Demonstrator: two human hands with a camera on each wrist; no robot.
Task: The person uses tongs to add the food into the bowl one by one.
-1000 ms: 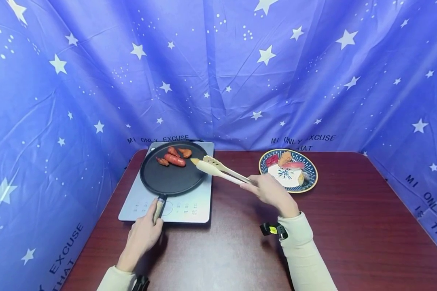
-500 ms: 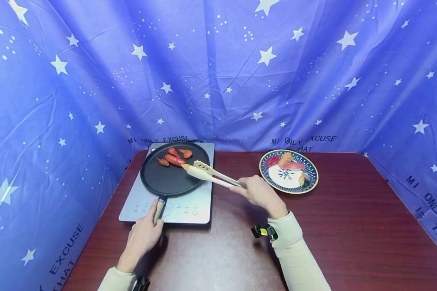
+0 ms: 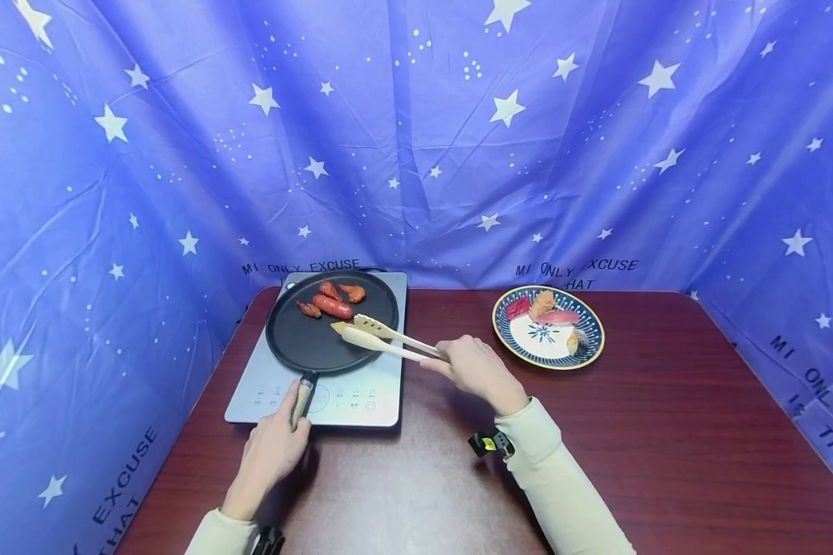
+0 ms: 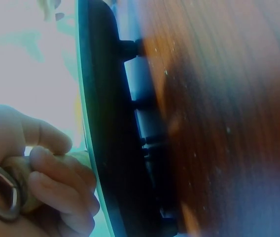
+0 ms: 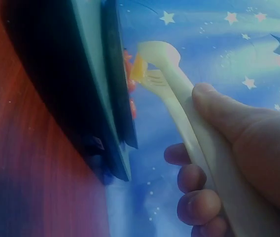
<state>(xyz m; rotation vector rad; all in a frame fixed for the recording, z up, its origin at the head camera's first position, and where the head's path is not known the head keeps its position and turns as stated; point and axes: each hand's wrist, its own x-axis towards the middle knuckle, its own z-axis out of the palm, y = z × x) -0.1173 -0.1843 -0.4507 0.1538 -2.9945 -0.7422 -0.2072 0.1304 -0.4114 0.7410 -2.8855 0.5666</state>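
My left hand (image 3: 274, 445) grips the handle (image 3: 303, 399) of a round black frying pan (image 3: 298, 343), its fingers curled round it in the left wrist view too. With my right hand (image 3: 482, 371) I hold cream-coloured tongs (image 3: 389, 344), whose heads hang over the pan's right half. A small yellow-orange piece of food (image 5: 139, 68) is pinched at the tongs' tips; its kind is unclear. In the pan's far part lie a red scored sausage (image 3: 333, 306) and several reddish-brown pieces (image 3: 352, 293) that look like chicken.
Under the pan is a silver induction cooker (image 3: 361, 412) on the dark red wooden table (image 3: 666, 416). To the right stands a blue-patterned plate (image 3: 527, 356) bearing several food pieces, including a pink one (image 3: 558, 317). A blue star-printed curtain (image 3: 451, 216) surrounds the table.
My right hand has moved left and slightly nearer to me, carrying the tongs and the yellow-orange piece from the pan's right edge to over its inside. My left hand stays on the handle.
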